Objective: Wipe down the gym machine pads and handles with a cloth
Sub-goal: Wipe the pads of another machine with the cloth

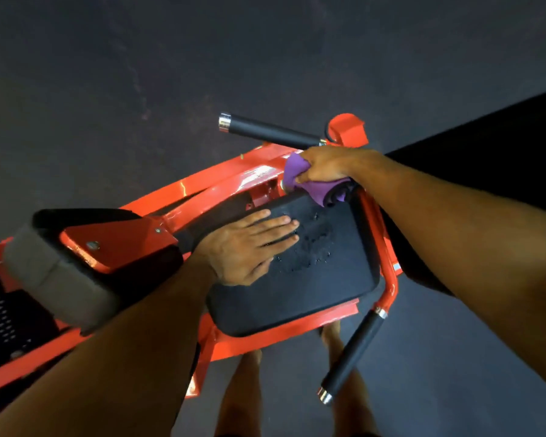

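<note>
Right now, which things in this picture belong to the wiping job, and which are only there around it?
Belong to the job:
- purple cloth, gripped by the right hand
- black seat pad, wet with droplets, left hand flat on it
- far handle and near handle
- grey-edged pad

Only around:
- orange frame
- dark floor

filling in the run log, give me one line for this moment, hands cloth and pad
left hand: flat on seat pad | right hand: grips purple cloth at pad's far edge | droplets on pad
</note>
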{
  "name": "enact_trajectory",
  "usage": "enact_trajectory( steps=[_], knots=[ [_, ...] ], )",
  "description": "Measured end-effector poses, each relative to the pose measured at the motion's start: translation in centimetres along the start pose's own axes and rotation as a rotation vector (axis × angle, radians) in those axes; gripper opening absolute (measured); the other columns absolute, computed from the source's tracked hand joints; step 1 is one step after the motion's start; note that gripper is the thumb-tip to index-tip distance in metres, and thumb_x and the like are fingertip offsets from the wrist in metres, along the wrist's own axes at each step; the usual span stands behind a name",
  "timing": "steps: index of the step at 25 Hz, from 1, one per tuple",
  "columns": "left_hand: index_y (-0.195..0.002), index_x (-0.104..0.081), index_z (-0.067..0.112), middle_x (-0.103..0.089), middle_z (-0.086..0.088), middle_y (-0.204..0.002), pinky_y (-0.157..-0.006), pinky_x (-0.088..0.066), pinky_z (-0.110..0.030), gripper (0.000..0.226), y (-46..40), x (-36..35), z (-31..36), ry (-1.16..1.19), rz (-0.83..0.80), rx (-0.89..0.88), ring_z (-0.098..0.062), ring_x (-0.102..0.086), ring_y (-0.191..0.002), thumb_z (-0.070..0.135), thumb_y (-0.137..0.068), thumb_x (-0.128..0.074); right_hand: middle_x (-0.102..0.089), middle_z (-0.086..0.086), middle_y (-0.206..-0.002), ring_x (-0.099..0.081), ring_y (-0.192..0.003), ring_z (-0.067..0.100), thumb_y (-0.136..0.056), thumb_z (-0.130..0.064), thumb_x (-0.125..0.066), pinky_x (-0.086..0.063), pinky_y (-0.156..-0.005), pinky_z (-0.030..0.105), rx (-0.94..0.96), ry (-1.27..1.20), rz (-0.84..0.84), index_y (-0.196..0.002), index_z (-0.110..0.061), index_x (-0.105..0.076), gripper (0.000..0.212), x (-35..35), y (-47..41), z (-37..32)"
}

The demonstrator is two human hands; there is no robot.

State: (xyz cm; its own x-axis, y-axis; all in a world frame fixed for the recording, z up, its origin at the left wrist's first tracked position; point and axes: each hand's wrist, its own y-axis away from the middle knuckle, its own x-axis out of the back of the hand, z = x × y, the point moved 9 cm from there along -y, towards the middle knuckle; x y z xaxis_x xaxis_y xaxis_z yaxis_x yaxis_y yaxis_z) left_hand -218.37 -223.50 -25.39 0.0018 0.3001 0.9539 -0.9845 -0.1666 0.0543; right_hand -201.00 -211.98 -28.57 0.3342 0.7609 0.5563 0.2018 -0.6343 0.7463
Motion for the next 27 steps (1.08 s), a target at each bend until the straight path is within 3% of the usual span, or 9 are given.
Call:
enact_trajectory(
  steps=[4, 7, 9, 12, 14, 18, 21, 24, 27],
  knots=[
    [-0.162, -0.032, 0.017, -0.021, -0.004, -0.171, -0.129, -0.014, -0.045, 0.062, 0.3, -0.3, -0.2, -0.001, -0.029, 0.025, -0.018, -0.016, -0.158, 0.029, -0.101, -0.038, -0.065, -0.001, -0.115, -0.054, -0.097, 0.016, -0.088, -0.042, -0.072, -0.039, -0.083, 0.025, 0.079, 0.097, -0.071, -0.106, -0.027, -0.064, 0.025, -1.5, -3.2, -0.6],
    [-0.162, -0.031, 0.017, -0.022, -0.004, -0.170, -0.129, -0.012, -0.045, 0.065, 0.2, 0.6, 0.2, -0.017, -0.082, 0.077, -0.019, -0.017, -0.158, 0.027, -0.098, -0.033, -0.059, -0.001, -0.106, -0.054, -0.095, 0.021, -0.088, -0.045, -0.070, -0.043, -0.084, 0.028, 0.112, 0.123, -0.106, -0.113, -0.024, -0.066, 0.033, -1.8, -3.0, -1.1],
    [-0.161, -0.034, 0.015, -0.026, -0.005, -0.169, -0.128, -0.015, -0.044, 0.060, 1.4, 0.6, 0.8, -0.056, -0.048, 0.334, -0.022, -0.024, -0.156, 0.026, -0.101, -0.034, -0.063, -0.004, -0.108, -0.058, -0.096, 0.019, -0.086, -0.047, -0.065, -0.045, -0.086, 0.028, 0.158, 0.131, -0.140, -0.110, -0.029, -0.068, 0.030, -1.7, -2.5, -2.6],
    [-0.160, -0.033, 0.010, -0.025, -0.009, -0.169, -0.125, -0.021, -0.046, 0.059, 4.6, -1.2, 3.8, 0.015, 0.180, 1.036, -0.024, -0.022, -0.157, 0.031, -0.105, -0.041, -0.068, -0.007, -0.105, -0.063, -0.095, 0.018, -0.084, -0.036, -0.063, -0.050, -0.090, 0.033, 0.322, 0.072, -0.178, -0.098, -0.034, -0.069, 0.015, -3.0, -2.8, -7.0],
    [-0.160, -0.032, 0.009, -0.025, -0.008, -0.169, -0.127, -0.018, -0.045, 0.060, 5.5, -1.9, 6.0, -0.034, 0.250, 1.208, -0.023, -0.021, -0.157, 0.034, -0.105, -0.038, -0.070, -0.003, -0.107, -0.064, -0.098, 0.020, -0.085, -0.034, -0.062, -0.050, -0.091, 0.032, 0.459, 0.028, -0.120, -0.102, -0.033, -0.070, 0.019, -4.7, -3.4, -11.9],
    [-0.159, -0.036, 0.009, -0.030, -0.008, -0.167, -0.126, -0.022, -0.046, 0.059, 5.7, -1.5, 5.5, -0.051, 0.286, 1.193, -0.023, -0.024, -0.156, 0.030, -0.103, -0.040, -0.068, 0.000, -0.099, -0.059, -0.088, 0.012, -0.087, -0.018, -0.072, -0.039, -0.075, 0.022, 0.604, -0.037, -0.185, -0.107, -0.013, -0.070, 0.020, -8.5, -4.4, -22.8],
    [-0.159, -0.037, 0.009, -0.030, -0.008, -0.167, -0.127, -0.022, -0.046, 0.063, 5.8, -1.9, 5.8, -0.015, 0.284, 1.191, -0.022, -0.024, -0.157, 0.028, -0.099, -0.044, -0.068, -0.002, -0.095, -0.057, -0.085, 0.010, -0.088, -0.014, -0.072, -0.044, -0.075, 0.020, 0.628, -0.060, -0.217, -0.105, -0.011, -0.070, 0.018, -8.6, -3.7, -24.5],
    [-0.159, -0.036, 0.008, -0.028, -0.009, -0.168, -0.127, -0.020, -0.046, 0.066, 6.0, -1.7, 5.8, 0.004, 0.308, 1.183, -0.023, -0.022, -0.157, 0.026, -0.096, -0.045, -0.064, -0.003, -0.109, -0.056, -0.096, 0.011, -0.094, -0.020, -0.071, -0.039, -0.068, 0.004, 0.490, -0.064, -0.227, -0.119, -0.014, -0.066, 0.026, -5.4, -2.5, -16.3],
    [-0.159, -0.034, 0.007, -0.024, -0.009, -0.169, -0.127, -0.019, -0.046, 0.068, 6.0, -1.5, 5.9, -0.009, 0.305, 1.184, -0.022, -0.021, -0.157, 0.026, -0.095, -0.043, -0.065, 0.003, -0.117, -0.058, -0.099, 0.018, -0.094, -0.029, -0.070, -0.040, -0.076, 0.020, 0.163, 0.048, -0.221, -0.117, -0.023, -0.062, 0.025, -1.8, -1.5, -5.2]
  ],
)
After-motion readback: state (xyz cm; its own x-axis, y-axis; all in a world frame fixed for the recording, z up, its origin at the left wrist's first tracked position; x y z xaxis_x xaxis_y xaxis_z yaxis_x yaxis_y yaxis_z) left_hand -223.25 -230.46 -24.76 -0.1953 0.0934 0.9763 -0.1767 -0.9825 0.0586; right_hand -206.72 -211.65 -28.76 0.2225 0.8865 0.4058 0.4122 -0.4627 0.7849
